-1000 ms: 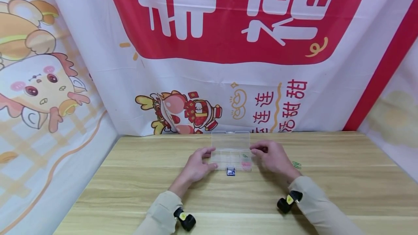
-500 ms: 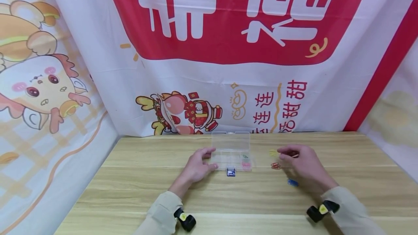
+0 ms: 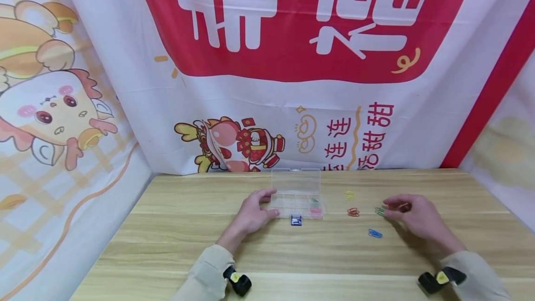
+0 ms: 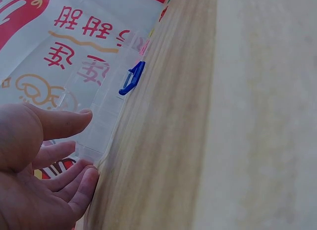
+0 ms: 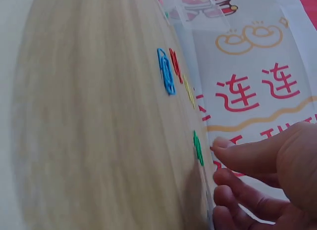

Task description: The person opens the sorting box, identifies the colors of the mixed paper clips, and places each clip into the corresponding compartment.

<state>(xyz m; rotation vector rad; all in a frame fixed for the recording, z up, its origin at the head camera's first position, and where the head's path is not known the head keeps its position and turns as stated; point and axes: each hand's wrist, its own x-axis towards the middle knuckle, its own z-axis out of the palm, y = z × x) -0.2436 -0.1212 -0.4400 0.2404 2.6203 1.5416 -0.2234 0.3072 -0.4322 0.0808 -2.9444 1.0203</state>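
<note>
A clear plastic compartment box [image 3: 288, 203] with its lid raised sits at the back of the table. A blue latch [image 3: 296, 220] hangs at its front. My left hand [image 3: 253, 212] rests at the box's left end, thumb by the front corner and fingers loosely extended along the side. Green clips [image 3: 315, 201] and pink pieces [image 3: 315, 210] lie in the right-hand compartments. My right hand [image 3: 414, 212] is over the table to the right, thumb and fingers apart, fingertips right at the green paper clips [image 5: 198, 148]. Nothing shows between those fingers.
Yellow paper clips [image 3: 349, 195], red paper clips [image 3: 353, 212] and blue paper clips [image 3: 375, 233] lie in small groups between the box and my right hand. A printed cloth [image 3: 292, 124] hangs directly behind the wooden table [image 3: 292, 254].
My right hand has moved from the box's right end across to the green paper clips, uncovering the yellow, red and blue ones. The left hand and the box have stayed in place.
</note>
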